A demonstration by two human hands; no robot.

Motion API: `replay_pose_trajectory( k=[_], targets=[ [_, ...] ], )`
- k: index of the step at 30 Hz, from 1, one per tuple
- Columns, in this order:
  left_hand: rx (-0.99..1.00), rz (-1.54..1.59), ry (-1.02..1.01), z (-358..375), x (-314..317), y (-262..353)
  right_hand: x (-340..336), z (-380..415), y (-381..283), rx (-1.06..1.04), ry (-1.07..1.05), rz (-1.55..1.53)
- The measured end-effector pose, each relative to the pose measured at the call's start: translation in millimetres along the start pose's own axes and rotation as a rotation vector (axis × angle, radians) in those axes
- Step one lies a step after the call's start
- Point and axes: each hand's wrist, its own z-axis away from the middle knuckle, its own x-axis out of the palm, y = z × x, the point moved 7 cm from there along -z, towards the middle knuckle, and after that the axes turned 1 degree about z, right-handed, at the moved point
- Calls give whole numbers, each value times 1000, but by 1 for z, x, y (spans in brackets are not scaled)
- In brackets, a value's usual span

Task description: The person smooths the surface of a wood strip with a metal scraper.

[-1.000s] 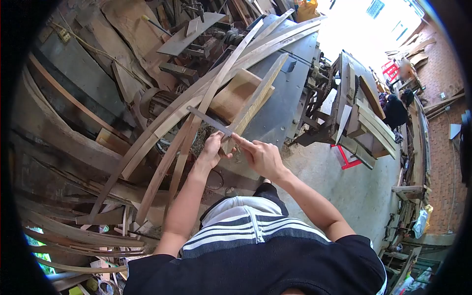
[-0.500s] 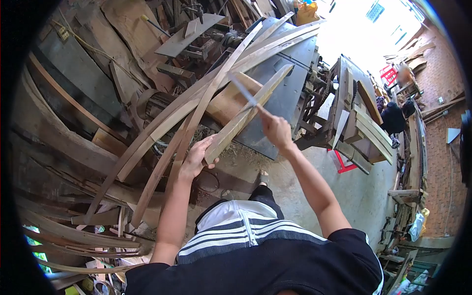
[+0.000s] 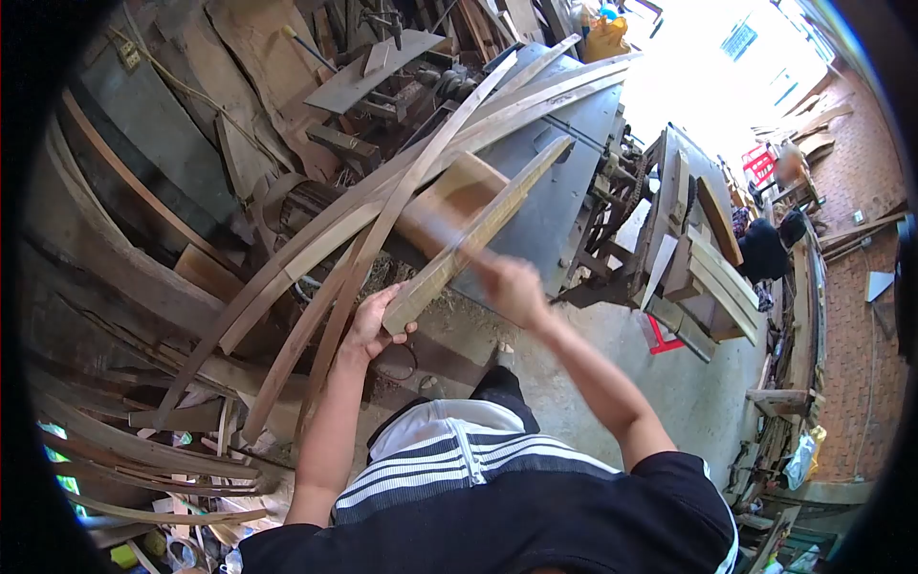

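My left hand (image 3: pixel 371 323) grips the near end of a long, squared wooden beam (image 3: pixel 483 232), fingers along its left side and under the end. The beam slants up and away, its far end over a grey metal machine table (image 3: pixel 555 215). My right hand (image 3: pixel 513 291) is closed, just right of the beam, around a tool with a long, narrow metal blade (image 3: pixel 442 231). Motion smears the blade, which crosses over the beam. Behind the beam stands a pale wooden block (image 3: pixel 469 182).
Several long, curved boards (image 3: pixel 402 191) lie across the machine table to the left. On the right is another machine bench (image 3: pixel 674 220) with stacked wood and a red stool (image 3: pixel 662 333) beneath. A person in dark clothes (image 3: pixel 762 249) is beyond it. Timber leans along the left wall.
My right hand has moved toward me and slightly left, bringing the blade down along the beam. The beam's near end, with my left hand, has shifted slightly down and left.
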Motion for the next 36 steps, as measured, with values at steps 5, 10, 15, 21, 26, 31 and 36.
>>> replay_pose_trajectory(
  k=[5,10,15,21,26,31,36],
  targets=[
    [-86,120,-28,-4,-10,-13,-6,2,-3,22,-236,82],
    [-80,114,-23,-7,-6,-16,-7,-19,80,255,-114,108],
    [-94,134,-16,-6,-10,-17,-16,-3,-12,-134,-266,-28],
    [-140,321,-97,-7,-2,-23,-30,-47,132,377,-10,177],
    [-159,426,-72,-10,-7,-41,7,-14,-5,54,-101,-138],
    [-147,508,-80,-8,3,-47,-7,-4,-38,-22,-226,-51],
    [-133,404,-128,-22,16,-39,-11,-17,18,283,12,-155]
  ],
)
